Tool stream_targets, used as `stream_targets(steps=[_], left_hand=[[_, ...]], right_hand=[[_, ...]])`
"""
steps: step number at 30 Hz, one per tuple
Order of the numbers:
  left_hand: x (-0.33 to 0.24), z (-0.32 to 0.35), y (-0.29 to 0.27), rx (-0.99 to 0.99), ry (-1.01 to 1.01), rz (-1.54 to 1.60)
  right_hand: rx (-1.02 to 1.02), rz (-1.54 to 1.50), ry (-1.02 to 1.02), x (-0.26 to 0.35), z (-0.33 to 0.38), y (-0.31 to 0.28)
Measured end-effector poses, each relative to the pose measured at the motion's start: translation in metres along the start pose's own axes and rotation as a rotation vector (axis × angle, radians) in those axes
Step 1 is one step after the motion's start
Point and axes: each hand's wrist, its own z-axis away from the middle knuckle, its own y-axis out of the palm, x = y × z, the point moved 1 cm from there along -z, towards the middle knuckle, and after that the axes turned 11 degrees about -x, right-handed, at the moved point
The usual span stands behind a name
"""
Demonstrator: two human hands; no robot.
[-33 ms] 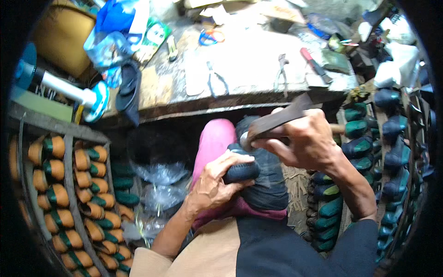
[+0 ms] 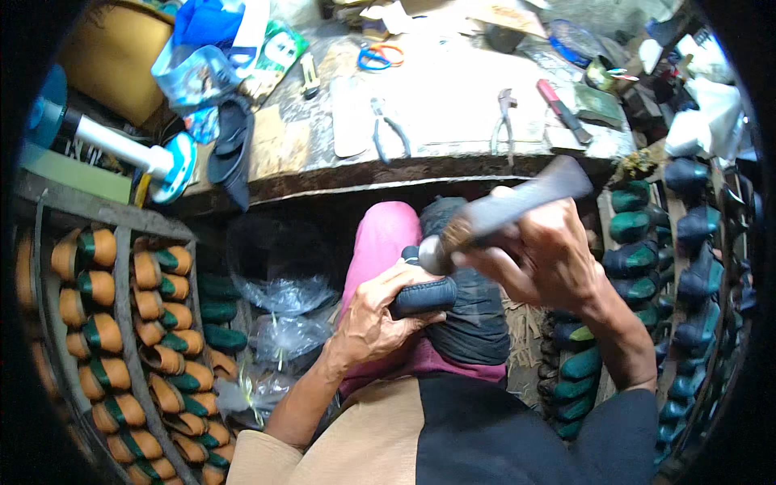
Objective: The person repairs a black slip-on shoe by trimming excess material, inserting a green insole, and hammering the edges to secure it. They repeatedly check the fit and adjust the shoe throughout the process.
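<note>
Over my lap, my left hand (image 2: pixel 376 315) is closed round a dark shoe (image 2: pixel 424 297) with a stitched edge. The shoe rests against the dark cloth (image 2: pixel 477 311) on my right thigh. My right hand (image 2: pixel 546 246) grips a hammer (image 2: pixel 517 202), whose long flat end points up and right, blurred by motion. Its round metal face (image 2: pixel 432 255) is at the top of the shoe, close to my left fingers; whether it touches cannot be told. Most of the handle is hidden in my right fist.
Ahead stands a workbench (image 2: pixel 299 170) with pliers (image 2: pixel 388 129), pincers (image 2: pixel 505 121), a red-handled knife (image 2: pixel 563 111) and orange-and-blue scissors (image 2: pixel 380 56). Racks of tan shoes (image 2: pixel 101 291) line the left, dark and green ones (image 2: pixel 634 259) the right. Plastic bags (image 2: pixel 291 339) lie beside my left leg.
The hammer has tilted slightly, its flat end now further right and more blurred. The view has shifted a little. Both hands keep their holds.
</note>
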Motion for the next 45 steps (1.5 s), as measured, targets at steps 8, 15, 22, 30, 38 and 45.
stream_targets(steps=[8, 15, 22, 30, 38, 45], left_hand=[[0.037, 0.035, -0.012, -0.17, -0.062, -0.009], [0.051, 0.039, -0.02, -0.199, -0.122, 0.124], [0.04, 0.009, 0.016, -0.223, -0.008, 0.062], [-0.046, -0.05, -0.005, -0.352, 0.165, -0.07], [-0.036, -0.041, 0.119, 0.168, 0.173, -0.863], [-0.021, -0.083, 0.064, 0.117, 0.175, -0.552]], right_hand=[[0.03, 0.056, -0.004, 0.001, -0.007, 0.043], [-0.011, 0.211, 0.264, -0.012, 0.039, 0.084], [-0.186, -0.316, 0.592, -0.008, 0.085, 0.074], [-0.349, -0.329, 1.108, -0.041, 0.179, 0.044], [-0.664, -0.739, 1.64, -0.095, 0.231, 0.064], [-0.65, -0.568, 1.504, -0.122, 0.244, 0.007]])
